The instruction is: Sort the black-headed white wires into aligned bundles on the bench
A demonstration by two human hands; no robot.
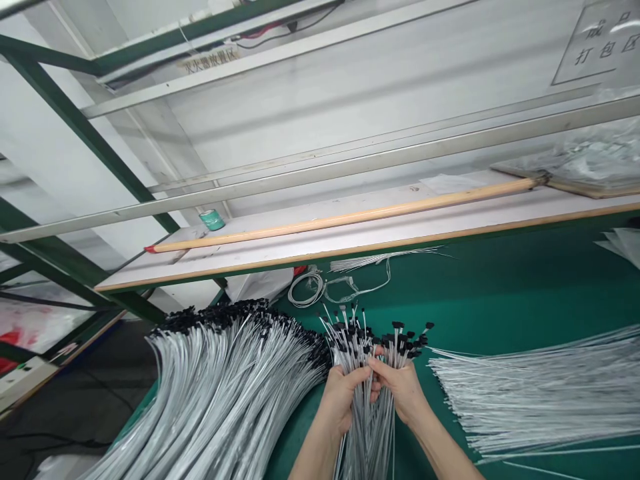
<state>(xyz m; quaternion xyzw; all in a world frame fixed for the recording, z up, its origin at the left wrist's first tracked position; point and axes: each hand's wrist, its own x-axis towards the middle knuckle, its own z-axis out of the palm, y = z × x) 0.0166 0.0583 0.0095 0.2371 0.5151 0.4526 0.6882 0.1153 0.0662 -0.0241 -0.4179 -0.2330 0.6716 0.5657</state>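
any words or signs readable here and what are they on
The sign on the pale upper panel reads "成品打包区"; the label strip on the shelf frame reads "灭火器放置区", slightly blurred; the print on the green tape roll is too small to read.

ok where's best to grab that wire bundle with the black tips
Probably just below the black tips, around the wire bundle, coming from the near side as the left hand and right hand do: the wires gather narrow there, while the tips fan apart above.
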